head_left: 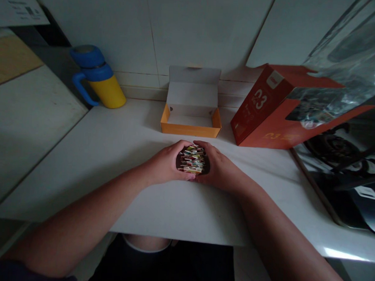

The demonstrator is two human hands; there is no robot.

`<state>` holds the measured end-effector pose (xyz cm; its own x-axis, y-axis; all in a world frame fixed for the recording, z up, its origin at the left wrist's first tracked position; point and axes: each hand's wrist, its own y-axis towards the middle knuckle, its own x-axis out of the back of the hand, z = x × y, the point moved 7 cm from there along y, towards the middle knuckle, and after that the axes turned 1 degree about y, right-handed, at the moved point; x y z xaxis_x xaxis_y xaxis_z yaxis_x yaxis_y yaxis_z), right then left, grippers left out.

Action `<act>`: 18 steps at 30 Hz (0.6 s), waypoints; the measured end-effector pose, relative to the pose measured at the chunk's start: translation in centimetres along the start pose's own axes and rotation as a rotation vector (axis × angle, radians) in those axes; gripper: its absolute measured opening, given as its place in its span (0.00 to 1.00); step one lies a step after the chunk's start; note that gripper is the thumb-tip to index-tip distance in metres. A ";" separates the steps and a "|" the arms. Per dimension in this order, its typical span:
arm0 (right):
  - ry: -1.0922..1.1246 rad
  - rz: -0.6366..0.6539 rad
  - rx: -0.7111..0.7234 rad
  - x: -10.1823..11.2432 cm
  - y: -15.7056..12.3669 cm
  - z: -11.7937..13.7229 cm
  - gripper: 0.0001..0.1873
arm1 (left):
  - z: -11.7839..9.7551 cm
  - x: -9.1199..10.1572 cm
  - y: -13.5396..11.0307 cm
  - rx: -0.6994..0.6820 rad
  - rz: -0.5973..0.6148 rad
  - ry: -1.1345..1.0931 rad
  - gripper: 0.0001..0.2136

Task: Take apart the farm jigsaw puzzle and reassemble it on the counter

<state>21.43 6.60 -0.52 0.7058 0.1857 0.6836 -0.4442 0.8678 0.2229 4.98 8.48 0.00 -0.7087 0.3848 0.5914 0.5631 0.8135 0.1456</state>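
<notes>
Between my two hands is a thick bundle of thin, multicoloured flat pieces, seen edge-on; what kind they are is too small to tell. My left hand curves round its left side, and my right hand curves round its right. Both thumbs meet on the near side, and the fingertips come together on the far side. Just beyond the hands stands an orange cardboard box with its white-lined lid raised. No contents show inside the box.
A blue and yellow flask with a handle stands at the back left. To the right, a tall red box marked 23 leans beside clear plastic wrapping. A black appliance sits at the right edge of the white table.
</notes>
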 end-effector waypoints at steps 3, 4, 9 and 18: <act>0.023 0.002 -0.021 0.1 0.0 -0.1 0.55 | 0.0 0.1 0.0 -0.004 -0.004 -0.032 0.36; 0.036 0.001 -0.029 0.2 0.0 -0.1 0.55 | 0.1 0.2 0.1 -0.006 -0.006 -0.048 0.35; 0.134 -0.004 -0.041 0.5 0.0 -0.5 0.57 | 0.1 0.8 0.0 -0.006 -0.058 -0.096 0.37; 0.313 -0.011 -0.031 0.7 0.0 -0.5 0.59 | -2.0 2.1 -0.4 -0.195 -0.214 0.242 0.40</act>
<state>22.24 7.00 -0.36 0.8482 0.3051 0.4330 -0.4220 0.8833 0.2044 4.09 8.13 2.75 -0.7110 0.0822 0.6984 0.5005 0.7568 0.4205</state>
